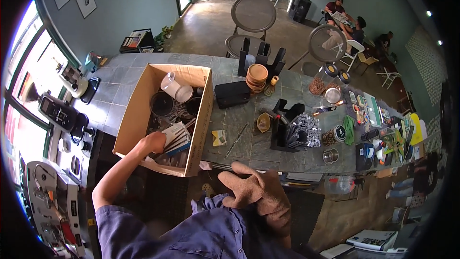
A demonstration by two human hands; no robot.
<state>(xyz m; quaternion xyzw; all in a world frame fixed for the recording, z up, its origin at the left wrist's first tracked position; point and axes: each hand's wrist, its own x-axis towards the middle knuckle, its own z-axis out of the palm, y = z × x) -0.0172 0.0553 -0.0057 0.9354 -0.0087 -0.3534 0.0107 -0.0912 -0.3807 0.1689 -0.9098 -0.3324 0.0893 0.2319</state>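
Note:
My left hand (154, 142) reaches into an open cardboard box (130, 110) on the tiled counter. Its fingers are closed at the edge of a fanned stack of white cards (178, 135), whose exact kind I cannot make out. Clear and dark round containers, among them a glass jar (170, 84) and a dark-mouthed container (162, 103), fill the far part of the box. Small items below them are hard to tell apart. A brown cloth (256, 187) hangs in front of my body on the right. My right hand does not show.
Right of the box are a black case (232, 94), stacked wooden bowls (256, 77), a small yellow-and-white packet (219, 137), a black holder with wrapped items (302, 134) and a metal cup (330, 156). Coffee grinders (62, 112) stand left. People (354, 31) sit beyond the counter.

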